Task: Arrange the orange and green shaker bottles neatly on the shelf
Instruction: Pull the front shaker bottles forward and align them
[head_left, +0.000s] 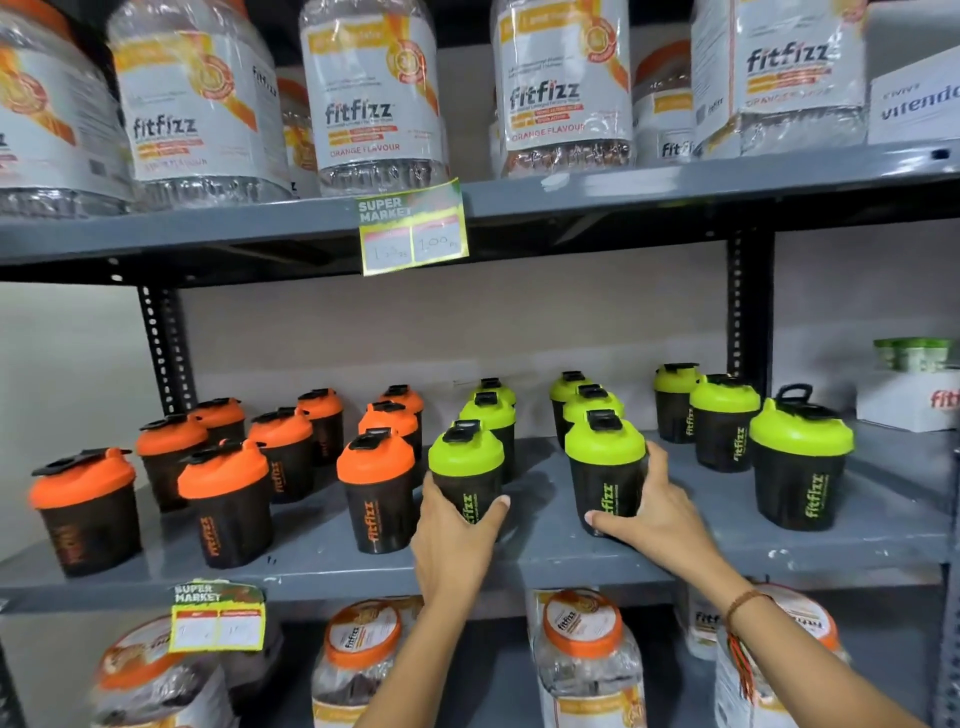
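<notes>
On the grey middle shelf stand black shaker bottles in rows. Several orange-lidded bottles fill the left half and several green-lidded bottles fill the right half. My left hand grips the front green-lidded bottle of the row beside the orange ones. My right hand grips the front green-lidded bottle of the middle green row. Both held bottles stand upright on the shelf.
Large fitfizz tubs line the upper shelf, and orange-lidded jars sit on the shelf below. Price tags hang on the shelf edges. A white box stands at the far right. Upright posts frame the bay.
</notes>
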